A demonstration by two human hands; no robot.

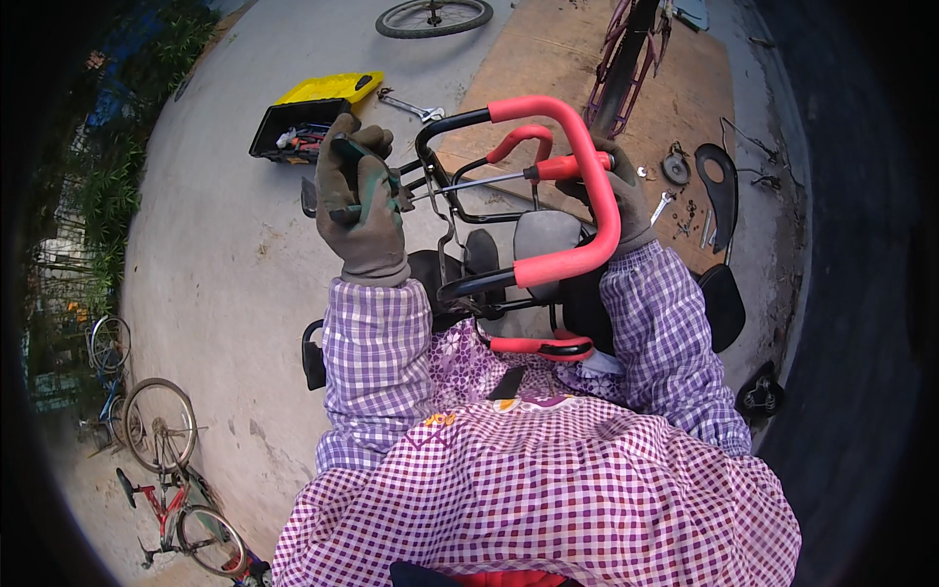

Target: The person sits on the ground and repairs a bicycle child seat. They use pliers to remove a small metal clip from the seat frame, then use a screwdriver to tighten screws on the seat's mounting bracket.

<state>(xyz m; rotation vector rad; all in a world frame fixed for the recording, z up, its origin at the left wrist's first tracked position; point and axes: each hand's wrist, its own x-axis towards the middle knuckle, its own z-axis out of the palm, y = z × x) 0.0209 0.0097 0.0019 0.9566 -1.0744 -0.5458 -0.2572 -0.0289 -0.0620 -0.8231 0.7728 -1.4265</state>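
Note:
In front of me stands a black tubular frame with pinkish-red foam sleeves, which looks like a child's bicycle seat frame. My gloved right hand, partly behind the foam bar, is closed around the red handle of a screwdriver. The screwdriver's shaft points left through the frame. Near its tip, at the frame's left side, is my gloved left hand. Its fingers are curled in by a small dark metal part, and what they grip is hard to make out. A grey pad shows inside the frame.
Beyond my left hand sits a black toolbox with a yellow lid, and an adjustable wrench beside it. A brown board holds a bicycle frame, a spanner and a black chain guard. Bicycles stand at left.

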